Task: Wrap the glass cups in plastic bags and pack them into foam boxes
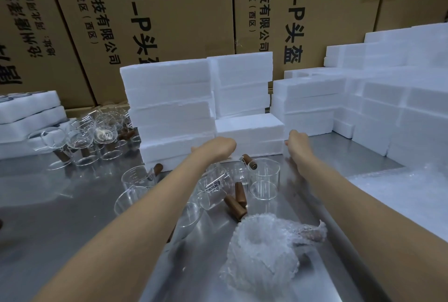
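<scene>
Both arms reach forward to a low white foam box (249, 129) at the centre of the steel table. My left hand (218, 147) holds its left front corner and my right hand (297, 140) holds its right end; the fingers are mostly hidden behind the box. Several clear glass cups with brown wooden handles (264, 175) stand and lie between my forearms. A cup wrapped in a bubble plastic bag (264, 241) lies near the front, just left of my right forearm.
Tall stacks of foam boxes (167, 97) stand behind and to the right (388, 107). More glass cups (82, 136) crowd the left, beside foam trays (26, 112). A sheet of bubble wrap (400, 195) lies at the right. Large cardboard cartons (169, 10) wall the back.
</scene>
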